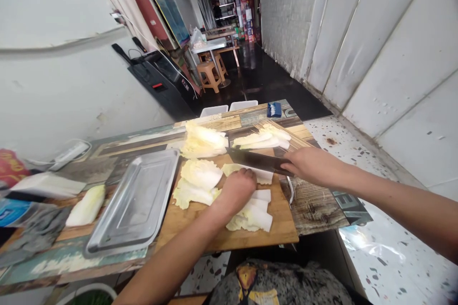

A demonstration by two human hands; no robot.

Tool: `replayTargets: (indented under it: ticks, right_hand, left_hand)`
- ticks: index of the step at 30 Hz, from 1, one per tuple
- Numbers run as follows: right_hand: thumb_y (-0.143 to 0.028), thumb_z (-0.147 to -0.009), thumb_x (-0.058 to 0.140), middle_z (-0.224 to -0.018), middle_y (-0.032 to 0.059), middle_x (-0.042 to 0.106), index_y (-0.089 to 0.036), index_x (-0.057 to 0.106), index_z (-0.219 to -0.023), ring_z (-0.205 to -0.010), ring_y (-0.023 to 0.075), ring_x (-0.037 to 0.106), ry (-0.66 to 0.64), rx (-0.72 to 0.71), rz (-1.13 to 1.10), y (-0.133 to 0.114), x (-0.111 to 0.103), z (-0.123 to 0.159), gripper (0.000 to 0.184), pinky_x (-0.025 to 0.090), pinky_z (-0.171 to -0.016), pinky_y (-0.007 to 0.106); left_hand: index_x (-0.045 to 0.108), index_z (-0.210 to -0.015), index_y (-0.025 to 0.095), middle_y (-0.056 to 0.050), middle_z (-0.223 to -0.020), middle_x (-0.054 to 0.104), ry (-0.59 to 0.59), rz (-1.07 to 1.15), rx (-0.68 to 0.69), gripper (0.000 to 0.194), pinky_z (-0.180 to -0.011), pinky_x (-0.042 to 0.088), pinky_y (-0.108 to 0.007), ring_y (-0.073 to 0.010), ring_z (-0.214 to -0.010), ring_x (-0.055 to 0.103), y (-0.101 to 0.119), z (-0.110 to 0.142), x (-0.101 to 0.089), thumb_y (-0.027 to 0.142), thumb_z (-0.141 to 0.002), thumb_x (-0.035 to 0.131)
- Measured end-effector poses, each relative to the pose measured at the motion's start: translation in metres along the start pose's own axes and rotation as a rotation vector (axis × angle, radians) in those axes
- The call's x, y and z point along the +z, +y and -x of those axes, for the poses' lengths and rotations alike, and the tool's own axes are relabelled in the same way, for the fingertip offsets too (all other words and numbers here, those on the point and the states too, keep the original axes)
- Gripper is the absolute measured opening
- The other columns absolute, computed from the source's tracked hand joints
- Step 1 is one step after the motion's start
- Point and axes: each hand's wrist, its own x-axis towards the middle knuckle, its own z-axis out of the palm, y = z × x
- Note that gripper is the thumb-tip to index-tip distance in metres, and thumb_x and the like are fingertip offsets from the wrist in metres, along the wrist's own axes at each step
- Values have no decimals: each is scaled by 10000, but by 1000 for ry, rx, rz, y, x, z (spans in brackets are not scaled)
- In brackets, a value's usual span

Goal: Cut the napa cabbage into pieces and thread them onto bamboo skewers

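My right hand (307,167) is closed round the handle of a kitchen cleaver (252,159), its dark blade pointing left over the wooden cutting board (193,233). With fingers curled, my left hand (239,191) holds down a napa cabbage leaf (264,175) just in front of the blade. Cut cabbage pieces (255,214) lie near that hand on the board. Left of them rest frilly yellow leaf tops (200,178). Beyond the blade are a larger heap of cabbage leaves (202,140) and some pale leaf strips (263,138).
A metal tray (130,209) stands left of the board, with a small cabbage head (86,206) beside it. Thin wooden skewers (291,136) and a blue box (274,109) lie at the far right. Two white containers (243,105) show past the far table edge.
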Motion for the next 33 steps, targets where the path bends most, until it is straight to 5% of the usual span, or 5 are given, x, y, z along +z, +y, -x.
replayTargets:
  ticks: [13,21,28,33]
  right_hand:
    - [-360,-959,446,-773,85,709,-171,678,-914,-696,222,664,-5,-67,-6,8,1,-7,302,399,-571,290]
    - [-291,-958,448,-777,138,718,-128,675,-938,-745,269,688,-27,-57,61,-19,11,-12,279,417,-580,305]
    - [-354,-972,407,-822,160,722,-122,669,-969,-787,286,692,143,0,147,12,2,-45,349,422,-609,311]
    - [-415,-981,360,-918,157,723,-128,645,-983,-825,277,682,247,123,101,26,-3,-49,405,418,-629,310]
  left_hand:
    - [658,-1019,68,-160,-996,674,-6,44,0,239,-755,533,-396,-289,-926,620,-3,0,1,68,-885,460]
    - [684,-909,70,-169,-922,685,-38,24,11,212,-698,526,-357,-274,-864,641,-8,-4,1,45,-852,481]
    - [666,-925,98,-132,-936,694,124,-5,-34,184,-739,528,-344,-252,-886,638,-25,5,-4,61,-861,498]
    - [656,-991,134,-140,-1037,682,368,-72,-42,266,-780,527,-371,-239,-897,621,-24,43,-24,60,-892,421]
